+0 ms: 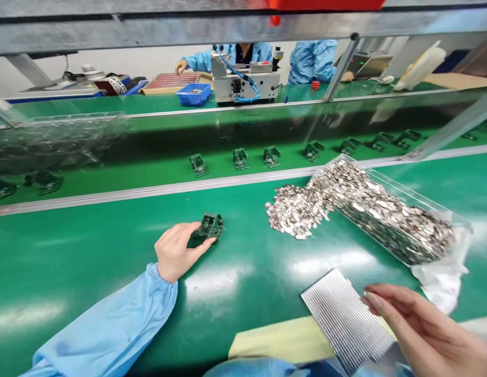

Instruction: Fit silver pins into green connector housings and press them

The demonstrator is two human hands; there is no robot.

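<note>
My left hand [179, 249], in a light blue sleeve, has its thumb and fingers closed on a small dark green frame-like part [212, 226] on the green bench. On the right, my right hand [428, 327] has thumb and forefinger pinched together; anything between them is too small to make out. Just left of those fingertips lies a silver ribbed plate [345, 317], tilted over a pale yellow sheet [283, 340]. Beyond it, a heap of small silver metal pieces [296, 212] spills from a clear tray [412, 193] holding many more.
Several similar dark parts, one of them a frame [272, 156], stand along the green conveyor strip [157, 162] behind a metal rail. Clear plastic trays [63, 136] are at left. Across the line, people in blue sleeves work by a machine [245, 84] and a blue bin [194, 94]. A metal beam [168, 29] crosses above.
</note>
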